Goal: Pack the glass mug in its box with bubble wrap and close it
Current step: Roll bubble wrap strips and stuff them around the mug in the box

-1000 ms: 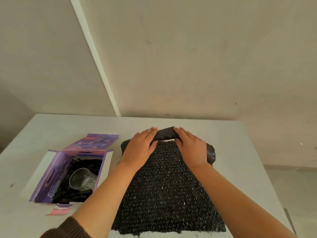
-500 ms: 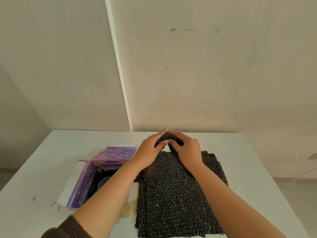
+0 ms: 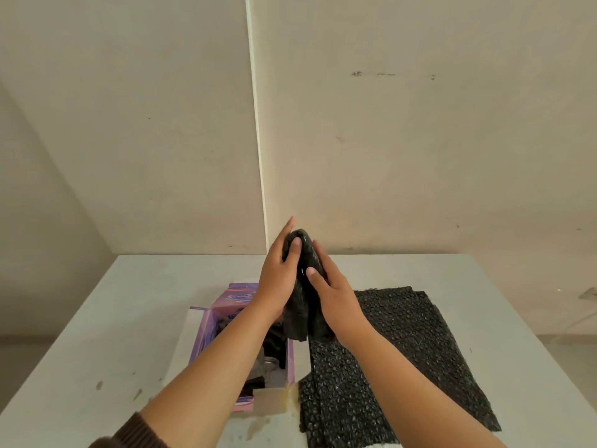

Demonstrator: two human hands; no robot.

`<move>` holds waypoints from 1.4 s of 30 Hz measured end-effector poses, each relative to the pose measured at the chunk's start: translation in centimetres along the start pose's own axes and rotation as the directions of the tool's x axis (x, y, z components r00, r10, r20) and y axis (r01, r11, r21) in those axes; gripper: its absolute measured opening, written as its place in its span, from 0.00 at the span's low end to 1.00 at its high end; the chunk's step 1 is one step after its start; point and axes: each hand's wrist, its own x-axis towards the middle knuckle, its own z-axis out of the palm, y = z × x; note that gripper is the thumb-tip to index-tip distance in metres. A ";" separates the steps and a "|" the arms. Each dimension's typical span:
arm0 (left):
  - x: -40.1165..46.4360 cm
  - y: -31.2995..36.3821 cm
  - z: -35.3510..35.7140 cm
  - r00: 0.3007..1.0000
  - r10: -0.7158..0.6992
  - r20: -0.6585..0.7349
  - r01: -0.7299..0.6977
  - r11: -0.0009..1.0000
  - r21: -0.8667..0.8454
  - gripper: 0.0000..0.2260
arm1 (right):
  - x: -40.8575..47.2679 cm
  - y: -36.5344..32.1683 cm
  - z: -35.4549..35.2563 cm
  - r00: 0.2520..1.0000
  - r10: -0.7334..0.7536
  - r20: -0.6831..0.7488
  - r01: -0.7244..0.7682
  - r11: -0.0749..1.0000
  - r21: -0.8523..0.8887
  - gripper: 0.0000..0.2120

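Note:
Both hands hold a rolled bundle of black bubble wrap [image 3: 302, 286] upright above the table, between the box and the flat sheet. My left hand [image 3: 279, 279] grips its left side, thumb across the front. My right hand [image 3: 332, 295] grips its right side, thumb on the front too. The purple box [image 3: 210, 331] lies open at left, partly hidden by my left forearm; the glass mug [image 3: 266, 367] shows inside it among dark wrap. A flat sheet of black bubble wrap [image 3: 403, 350] lies on the table at right.
The white table [image 3: 113, 334] bears small stains near its front left. A beige wall stands right behind the table's far edge. A white box flap [image 3: 271, 399] sticks out beside the sheet's near left corner.
The rolled bundle has been lifted off the flat sheet and turned upright between both hands, moving left toward the box. The camera view has tilted up.

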 end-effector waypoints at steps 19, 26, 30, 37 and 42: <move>-0.6 -2.1 -5.4 0.973 -0.209 0.099 0.225 0.952 -0.209 0.38 | 0.2 0.5 6.1 0.952 0.152 0.267 -0.249 0.891 0.380 0.28; 1.0 -3.1 -7.4 0.964 -0.263 -0.044 0.235 0.915 -0.327 0.28 | 0.1 0.4 5.5 0.978 0.114 0.175 -0.127 0.990 0.061 0.19; 0.7 -3.4 -7.3 0.928 -0.358 -0.107 0.236 0.785 -0.573 0.22 | -1.4 1.7 7.0 0.965 0.064 0.255 -0.020 0.985 -0.171 0.31; -0.4 -5.0 -8.0 0.901 -0.425 -0.086 0.201 0.586 -0.785 0.14 | -1.3 3.3 5.6 0.998 -0.004 0.070 0.028 0.942 -0.334 0.25; -1.5 -6.7 -11.4 0.961 -0.239 0.141 0.276 0.871 -0.406 0.27 | -0.2 3.2 3.6 0.994 0.026 0.107 0.006 0.957 -0.290 0.22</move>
